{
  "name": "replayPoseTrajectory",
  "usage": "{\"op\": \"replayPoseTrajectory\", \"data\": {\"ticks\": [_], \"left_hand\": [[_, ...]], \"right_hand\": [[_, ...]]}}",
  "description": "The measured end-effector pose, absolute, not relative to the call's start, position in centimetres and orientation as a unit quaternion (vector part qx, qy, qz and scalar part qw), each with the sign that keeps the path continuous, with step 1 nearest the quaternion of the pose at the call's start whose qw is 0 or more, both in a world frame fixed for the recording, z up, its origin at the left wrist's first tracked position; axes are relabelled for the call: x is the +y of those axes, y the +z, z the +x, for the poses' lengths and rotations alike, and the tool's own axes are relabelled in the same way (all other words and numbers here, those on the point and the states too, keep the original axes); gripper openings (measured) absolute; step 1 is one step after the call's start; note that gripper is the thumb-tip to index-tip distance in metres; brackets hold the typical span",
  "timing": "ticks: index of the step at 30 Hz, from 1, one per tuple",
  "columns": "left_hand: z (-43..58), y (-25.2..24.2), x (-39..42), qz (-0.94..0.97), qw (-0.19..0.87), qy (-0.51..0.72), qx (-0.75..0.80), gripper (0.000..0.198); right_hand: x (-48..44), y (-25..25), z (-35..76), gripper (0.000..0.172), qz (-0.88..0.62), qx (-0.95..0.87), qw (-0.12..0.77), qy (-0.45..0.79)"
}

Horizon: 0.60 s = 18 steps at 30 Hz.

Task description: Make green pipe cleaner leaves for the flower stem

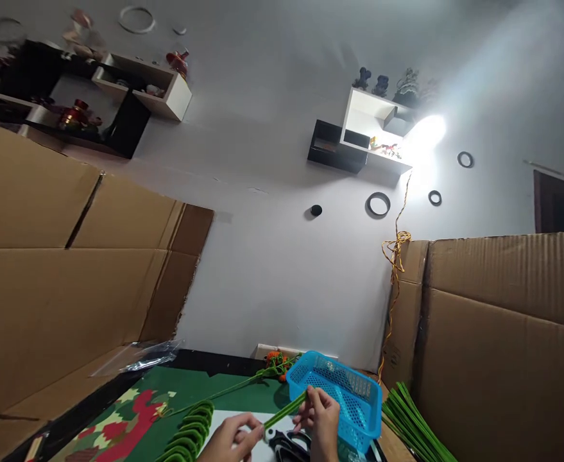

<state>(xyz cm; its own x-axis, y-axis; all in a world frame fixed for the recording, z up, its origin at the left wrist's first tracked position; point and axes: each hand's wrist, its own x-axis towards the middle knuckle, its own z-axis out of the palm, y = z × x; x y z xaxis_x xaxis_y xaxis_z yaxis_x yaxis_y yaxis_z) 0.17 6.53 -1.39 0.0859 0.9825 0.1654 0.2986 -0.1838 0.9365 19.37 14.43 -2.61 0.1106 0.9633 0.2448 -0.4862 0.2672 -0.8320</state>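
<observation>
I'm gripping a slim green strip (285, 410) with both hands, so it's running taut-looking between them, slanting from near left to far right. Left hand (238, 441) is pinching the near end, thumb and forefinger pressing together. Right hand (324, 414) is pinching the far end, thumb and fingertips meeting; I can't tell whether the strip is doubled. Right beneath, black scissors (285, 449) are lying between the hands, partly hidden, over a white sheet (224, 405). Just left of the left hand, a row of green fuzzy loops (195, 431) is sitting. Beyond the right hand, a blue basket (330, 367) is standing, the hand overlapping its near left part in my view. Farther left, a red patterned piece (140, 417) is lying on the green mat (185, 385). At the far side, orange flowers (274, 359) are resting beside the basket, a long green stem trailing left. To the right of the basket, a bundle of green stems (411, 420) is lying. Cardboard panels (507, 333) are flanking both sides; a clear plastic bag (149, 356) is lying far left.
</observation>
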Motion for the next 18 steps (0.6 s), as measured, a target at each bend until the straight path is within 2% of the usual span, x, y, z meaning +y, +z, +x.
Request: {"op": "replayPoseTrajectory", "data": {"ticks": [2, 5, 11, 18], "left_hand": [[0.7, 1.0, 8.1, 0.664, 0.35, 0.458, 0.477, 0.065], [1.6, 3.8, 9.6, 0.676, 0.365, 0.45, 0.455, 0.054], [1.8, 3.1, 8.9, 0.641, 0.47, 0.451, 0.405, 0.06], [1.5, 1.9, 8.9, 0.624, 0.481, 0.456, 0.414, 0.064]], "right_hand": [[14.5, -2.1, 19.9, 0.064, -0.29, -0.386, 0.707, 0.518], [13.5, -1.2, 20.6, 0.064, -0.281, -0.39, 0.715, 0.507], [11.0, 0.3, 21.7, 0.053, -0.284, -0.452, 0.709, 0.462], [10.9, -0.2, 23.4, 0.047, -0.324, -0.443, 0.686, 0.478]]}}
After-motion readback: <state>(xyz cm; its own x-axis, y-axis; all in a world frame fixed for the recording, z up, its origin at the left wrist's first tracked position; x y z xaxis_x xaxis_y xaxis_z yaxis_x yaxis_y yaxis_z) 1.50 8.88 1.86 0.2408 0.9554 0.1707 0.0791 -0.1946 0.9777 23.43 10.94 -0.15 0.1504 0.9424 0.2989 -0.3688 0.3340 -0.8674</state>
